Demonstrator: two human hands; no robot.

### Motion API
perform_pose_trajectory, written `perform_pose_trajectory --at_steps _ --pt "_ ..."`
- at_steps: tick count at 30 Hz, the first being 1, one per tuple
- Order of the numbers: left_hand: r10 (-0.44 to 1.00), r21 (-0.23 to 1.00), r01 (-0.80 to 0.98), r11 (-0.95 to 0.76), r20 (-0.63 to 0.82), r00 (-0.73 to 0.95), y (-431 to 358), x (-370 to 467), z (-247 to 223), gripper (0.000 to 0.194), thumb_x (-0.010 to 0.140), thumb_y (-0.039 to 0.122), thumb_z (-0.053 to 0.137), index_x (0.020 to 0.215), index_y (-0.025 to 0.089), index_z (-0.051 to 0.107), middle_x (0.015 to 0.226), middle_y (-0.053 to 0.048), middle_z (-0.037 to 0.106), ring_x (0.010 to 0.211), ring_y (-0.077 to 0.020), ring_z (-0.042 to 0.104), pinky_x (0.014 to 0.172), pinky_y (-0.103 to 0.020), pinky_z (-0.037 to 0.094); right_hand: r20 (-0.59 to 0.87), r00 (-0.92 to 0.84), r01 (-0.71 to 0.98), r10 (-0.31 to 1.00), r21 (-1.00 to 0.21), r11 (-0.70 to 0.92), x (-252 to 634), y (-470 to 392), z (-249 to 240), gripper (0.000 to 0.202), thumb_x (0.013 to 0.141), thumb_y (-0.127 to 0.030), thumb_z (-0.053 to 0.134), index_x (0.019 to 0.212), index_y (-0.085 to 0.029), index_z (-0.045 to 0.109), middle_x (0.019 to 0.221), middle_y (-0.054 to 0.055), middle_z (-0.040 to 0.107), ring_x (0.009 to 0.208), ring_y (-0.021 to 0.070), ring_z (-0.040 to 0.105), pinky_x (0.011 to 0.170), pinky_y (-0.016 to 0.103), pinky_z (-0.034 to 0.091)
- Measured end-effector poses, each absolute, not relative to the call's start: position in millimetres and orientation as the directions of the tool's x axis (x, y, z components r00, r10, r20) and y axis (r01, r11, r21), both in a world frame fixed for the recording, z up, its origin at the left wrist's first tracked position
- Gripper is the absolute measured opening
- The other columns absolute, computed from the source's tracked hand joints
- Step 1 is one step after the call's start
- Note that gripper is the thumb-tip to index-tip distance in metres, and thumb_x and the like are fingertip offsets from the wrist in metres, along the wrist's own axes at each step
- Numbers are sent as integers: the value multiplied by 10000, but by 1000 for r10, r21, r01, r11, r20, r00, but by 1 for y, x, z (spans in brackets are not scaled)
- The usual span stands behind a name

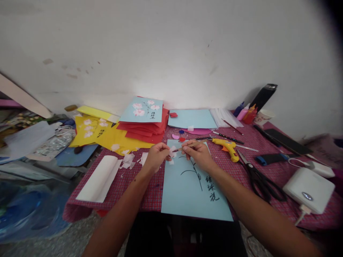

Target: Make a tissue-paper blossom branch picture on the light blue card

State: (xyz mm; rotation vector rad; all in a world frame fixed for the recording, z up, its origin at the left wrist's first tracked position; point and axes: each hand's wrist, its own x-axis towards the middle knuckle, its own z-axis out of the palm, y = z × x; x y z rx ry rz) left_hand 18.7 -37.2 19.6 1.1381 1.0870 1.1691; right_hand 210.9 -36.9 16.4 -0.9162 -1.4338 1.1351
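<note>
My left hand is closed, pinching a small white paper piece above the top left corner of a light blue sheet. Between the fingers of my right hand is a slim tan stick-like tool, its near end pointing at the paper piece; its exact kind is unclear. Black painted branches and written characters mark the blue sheet. Torn white paper scraps lie left of my left hand. Past the sheet's top edge are small dishes of pink, blue and red paint.
Right of the sheet lie a yellow glue gun, black scissors and a white power box. A folded white paper is at the left. Behind are stacked red sheets, paint bottles and a black flask.
</note>
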Motion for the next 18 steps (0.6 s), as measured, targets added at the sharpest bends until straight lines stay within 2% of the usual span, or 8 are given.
perform_pose_trajectory --at_steps 5,9,15,18 --pt "989 986 -165 35 -10 150 -38 18 20 190 627 130 631 816 138 639 723 -41 703 613 -143 631 549 -253 521 249 -153 -96 956 -967 236 212 -36 17 164 829 -325 667 880 -170 654 698 4 649 460 93 519 443 235 379" --pt "987 986 -166 19 8 162 -36 17 15 182 666 172 706 831 136 638 741 -39 698 614 -126 623 566 -245 517 218 -140 -161 966 -967 195 214 -35 17 159 821 -325 679 874 -178 647 704 2 652 457 93 522 437 231 363" --pt "984 985 -171 33 -2 179 -36 17 13 220 675 227 763 849 131 667 732 -32 693 570 -99 597 564 -227 492 191 -142 -169 971 -971 167 214 -34 18 182 806 -347 689 867 -182 641 698 1 656 461 97 519 435 230 368" --pt "983 984 -174 29 3 181 -37 18 14 201 693 233 751 843 123 677 722 -44 691 618 -115 619 585 -230 491 231 -141 -133 963 -968 212 214 -36 20 180 808 -346 684 861 -179 644 696 2 654 463 97 521 440 234 380"
